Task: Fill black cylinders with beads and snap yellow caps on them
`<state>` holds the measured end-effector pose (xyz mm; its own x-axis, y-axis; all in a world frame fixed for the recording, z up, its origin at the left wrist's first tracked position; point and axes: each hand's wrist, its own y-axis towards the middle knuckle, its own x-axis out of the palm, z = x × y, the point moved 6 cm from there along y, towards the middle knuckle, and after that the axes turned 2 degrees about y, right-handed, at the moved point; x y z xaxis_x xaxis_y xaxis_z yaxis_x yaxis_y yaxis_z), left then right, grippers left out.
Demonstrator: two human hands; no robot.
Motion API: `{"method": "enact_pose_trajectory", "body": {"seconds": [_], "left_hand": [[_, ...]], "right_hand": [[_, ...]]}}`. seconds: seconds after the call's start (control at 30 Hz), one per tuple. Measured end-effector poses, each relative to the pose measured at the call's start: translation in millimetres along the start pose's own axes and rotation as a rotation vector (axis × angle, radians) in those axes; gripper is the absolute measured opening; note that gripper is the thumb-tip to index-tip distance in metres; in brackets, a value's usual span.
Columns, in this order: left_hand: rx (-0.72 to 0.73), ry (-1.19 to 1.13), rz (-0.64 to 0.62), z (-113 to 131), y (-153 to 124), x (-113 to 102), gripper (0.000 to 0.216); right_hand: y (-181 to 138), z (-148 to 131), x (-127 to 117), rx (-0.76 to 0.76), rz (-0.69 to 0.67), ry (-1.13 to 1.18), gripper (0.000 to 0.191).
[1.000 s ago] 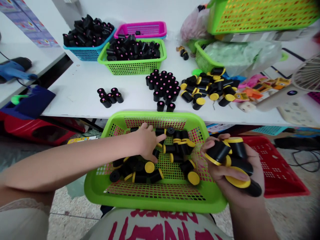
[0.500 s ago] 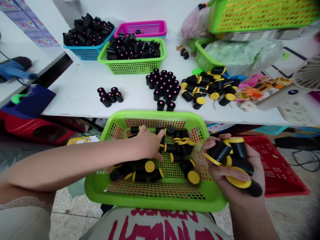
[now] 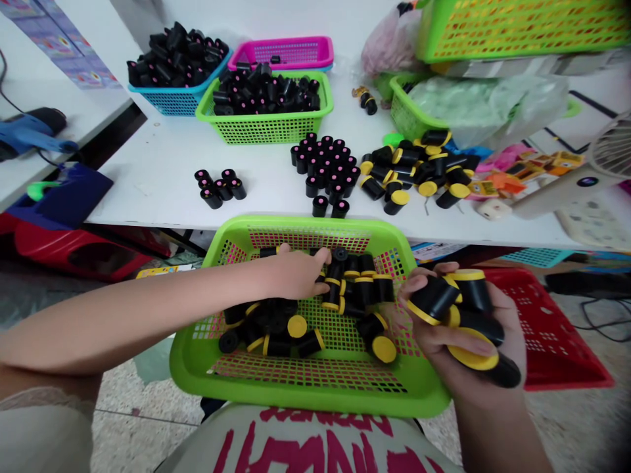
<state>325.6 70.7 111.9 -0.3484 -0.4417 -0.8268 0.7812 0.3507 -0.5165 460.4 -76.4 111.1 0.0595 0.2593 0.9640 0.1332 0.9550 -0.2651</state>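
Left hand (image 3: pixel 298 274): fingers parted, cannot tell if gripping | loose canisters (image 3: pixel 365 291): just right of those fingertips, in basket (image 3: pixel 310 402) beneath them | right hand (image 3: pixel 444 358): fingers curled round several held canisters (image 3: pixel 434 297) | red crate (image 3: pixel 566 341): right of these fingers

At four o'clock from the left hand (image 3: pixel 298 274), a black, yellow-capped plastic cylinder (image 3: pixel 330 295) now points cap to six; before, one pointed to nine.

Lap basket (image 3: pixel 315 402): smooth green plastic, soft sheen. Canisters (image 3: pixel 477 297): black plastic, satin; yellow lids (image 3: pixel 384 349) matt. Tabletop (image 3: pixel 148 187): smooth, white, faintly glossy. Bag (image 3: pixel 463 105): thin, crinkled, translucent plastic. Shirt (image 3: pixel 310 447): soft matt cloth. Floor (image 3: pixel 148 437): speckled, stone-like.
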Motion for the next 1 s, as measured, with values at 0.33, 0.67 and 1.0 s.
{"method": "enact_pose_trajectory", "body": {"seconds": [0.33, 0.67, 1.0], "left_hand": [[0.499, 0.371, 0.164, 47, -58, 23, 0.034], [0.535, 0.446, 0.269, 64, -54, 35, 0.009], [0.468, 0.345, 0.345, 91, -60, 54, 0.012]], "right_hand": [[1, 0, -2, 0.007, 0.034, -0.031, 0.025], [0, 2, -1, 0.015, 0.019, 0.005, 0.029], [-1, -2, -4, -0.009, 0.028, -0.071, 0.028]]}}
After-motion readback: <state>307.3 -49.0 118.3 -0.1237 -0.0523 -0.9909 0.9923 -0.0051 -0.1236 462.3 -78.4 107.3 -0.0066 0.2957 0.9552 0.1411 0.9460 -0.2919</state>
